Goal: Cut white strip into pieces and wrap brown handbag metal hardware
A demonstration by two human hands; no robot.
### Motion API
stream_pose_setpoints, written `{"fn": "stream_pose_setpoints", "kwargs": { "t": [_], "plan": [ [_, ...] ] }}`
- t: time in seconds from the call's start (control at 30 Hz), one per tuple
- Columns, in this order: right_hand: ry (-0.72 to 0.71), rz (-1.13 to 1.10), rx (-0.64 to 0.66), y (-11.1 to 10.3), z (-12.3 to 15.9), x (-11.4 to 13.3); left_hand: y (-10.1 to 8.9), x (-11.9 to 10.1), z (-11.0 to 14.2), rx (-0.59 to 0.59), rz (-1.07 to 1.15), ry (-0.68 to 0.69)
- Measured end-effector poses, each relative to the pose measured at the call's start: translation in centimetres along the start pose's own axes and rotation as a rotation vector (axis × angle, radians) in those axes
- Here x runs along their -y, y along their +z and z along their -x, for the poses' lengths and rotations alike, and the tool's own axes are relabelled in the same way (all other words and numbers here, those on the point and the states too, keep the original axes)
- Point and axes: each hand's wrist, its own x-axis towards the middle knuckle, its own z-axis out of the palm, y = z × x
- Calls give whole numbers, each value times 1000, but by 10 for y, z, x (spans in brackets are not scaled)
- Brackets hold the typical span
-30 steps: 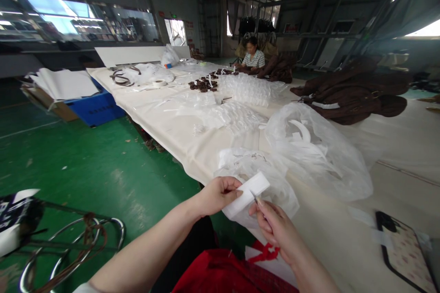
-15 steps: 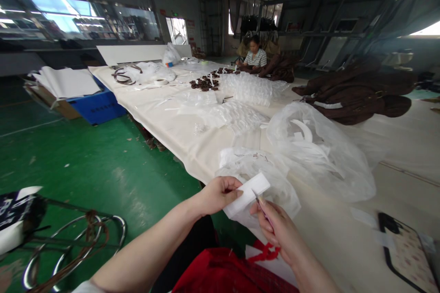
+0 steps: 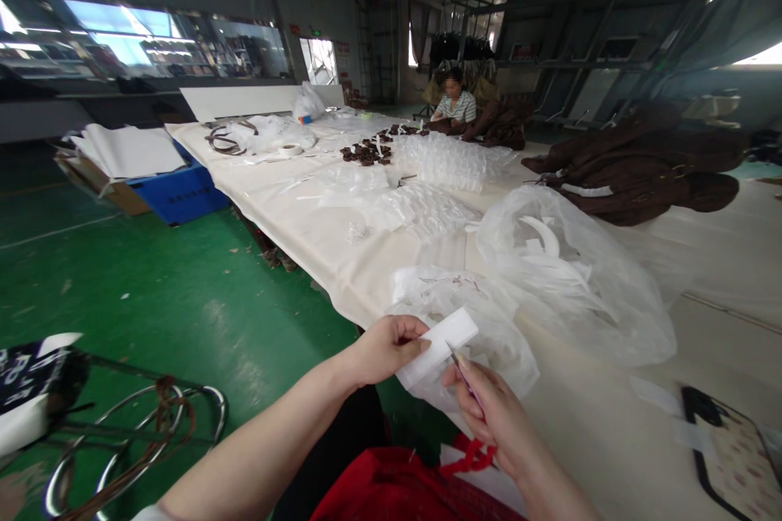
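My left hand pinches a folded white strip by its near end, thumb on top. In my right hand is a slim purplish tool with a dark pointed tip; I cannot make out its exact kind. That tip meets the strip's face near its lower edge. Below and behind the strip lies a clear plastic bag at the table's edge. A red cord or ribbon shows beneath my right wrist, by the red cloth over my lap.
The pale-covered table holds a large plastic bag of white pieces, bubble wrap, brown garments and a phone. A person sits at the far side. A metal-framed stool and blue box stand left.
The view shifts slightly. Both hands keep their hold, with the strip nearly still; the tool's tip has moved slightly to the left and down along it.
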Motion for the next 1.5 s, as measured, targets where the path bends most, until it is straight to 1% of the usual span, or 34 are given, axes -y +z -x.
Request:
{"fn": "stream_pose_setpoints", "kwargs": {
  "t": [0.1,0.2,0.4,0.6,0.73,0.9,1.0,1.13,1.37,1.5],
  "plan": [
    [8,8,30,3,-1,-1,-1,0,0,-18,2,5],
    [22,-2,50,7,-2,-2,-1,0,0,-9,2,4],
    [21,-18,31,10,-4,-3,-2,-1,1,-6,10,1],
    [83,-84,7,16,-6,-4,-4,4,-4,0,13,-9],
    [105,-152,-6,21,-5,-2,-7,5,-9,49,-61,1],
    [163,-207,-3,22,-8,-1,-11,-3,-14,140,-175,-8],
    [157,-242,7,21,-9,-1,-12,-7,-17,147,-200,-16],
    [146,-266,1,22,-9,0,-12,-6,-21,135,-209,-31],
    [181,-274,-18,25,-14,1,-12,-7,-23,158,-215,-65],
    [186,-285,0,25,-19,-1,-14,-7,-25,153,-239,-77]
  ]
}}
